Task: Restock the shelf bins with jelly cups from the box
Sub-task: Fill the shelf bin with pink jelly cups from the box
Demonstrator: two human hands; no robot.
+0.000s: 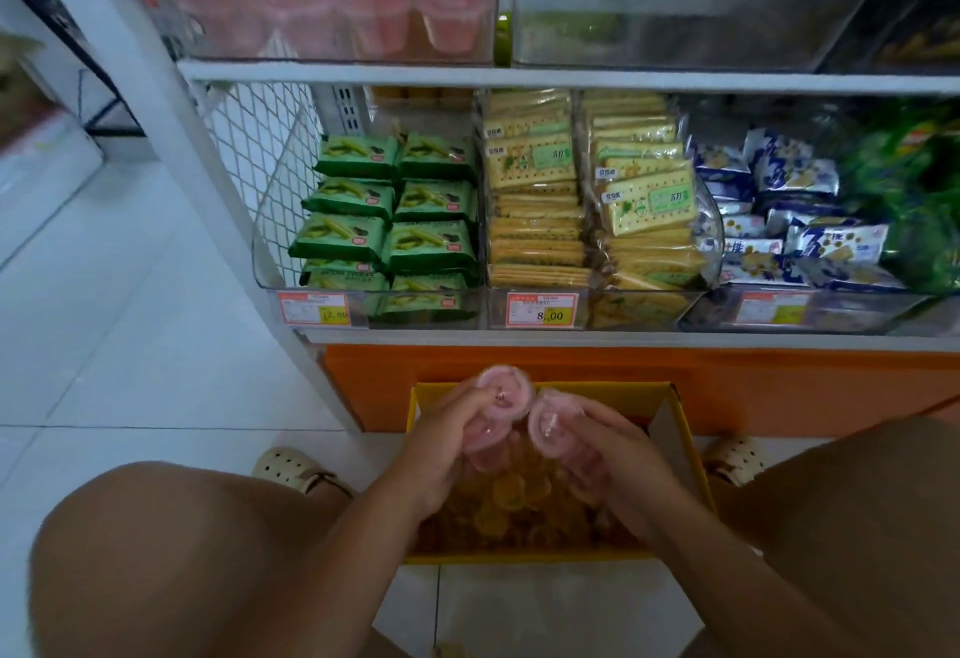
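Pink jelly cups (pixel 505 389) sit in both hands just above the open yellow box (pixel 693 454), lids facing up. The left hand (pixel 447 447) curls its fingers around what look like two of them, one behind the other, though blur makes the count unsure. The right hand (pixel 621 457) grips one more pink cup (pixel 549 426), just beside the left hand's cups and nearly touching them. Beneath the hands, the box holds a heap of orange-yellow cups (pixel 511 499). The box stands on the white tiled floor (pixel 130 345) between the person's knees, close against the orange base (pixel 571 376) of the shelving. On the lower shelf, clear bins carry green packets (pixel 395 220), cracker packs (pixel 566 200) and blue-and-white packets (pixel 779 220), with price tags (pixel 542 310) on their fronts. On the shelf above, a clear upper bin (pixel 322 46) holds more pink cups, seen blurred.
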